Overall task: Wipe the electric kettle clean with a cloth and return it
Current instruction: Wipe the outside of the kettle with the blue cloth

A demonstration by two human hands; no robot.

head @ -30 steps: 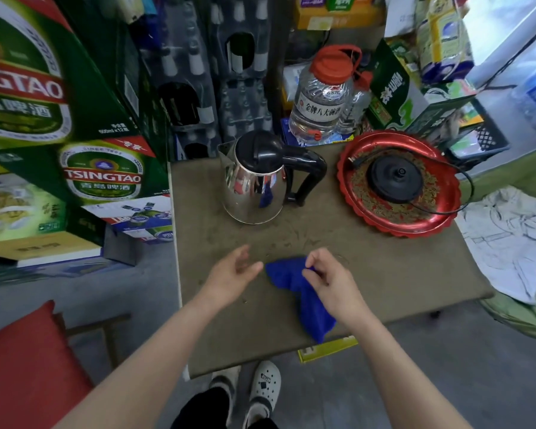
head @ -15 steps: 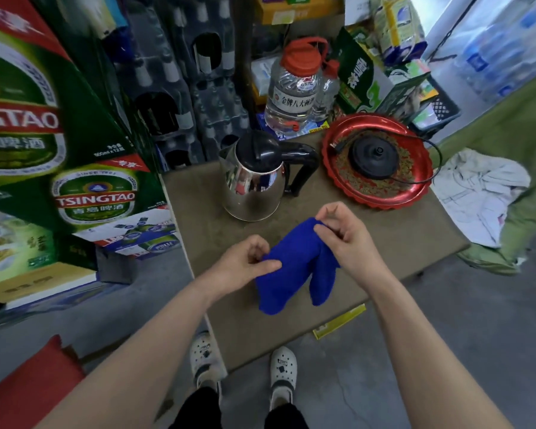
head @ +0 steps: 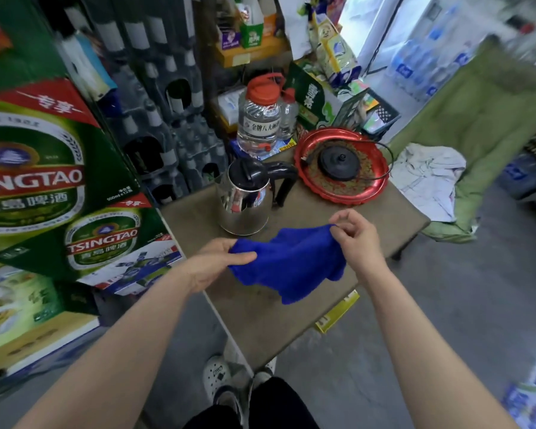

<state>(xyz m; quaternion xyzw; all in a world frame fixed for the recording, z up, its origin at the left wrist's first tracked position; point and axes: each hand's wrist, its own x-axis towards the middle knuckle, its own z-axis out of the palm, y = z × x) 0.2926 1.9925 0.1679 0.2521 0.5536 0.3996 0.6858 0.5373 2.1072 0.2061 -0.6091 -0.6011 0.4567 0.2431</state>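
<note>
While two hands (head: 220,261) (head: 358,238) stretch one cloth (head: 291,261), one kettle (head: 245,199) stands.

We have one view only, from a wide-angle camera on the person's head, looking forward and steeply down, near enough that both forearms run in from the bottom edge. The fingers (head: 342,218) sit near the middle, the small table (head: 381,221) beyond and beneath them, the person's shoes (head: 217,371) below.
</note>
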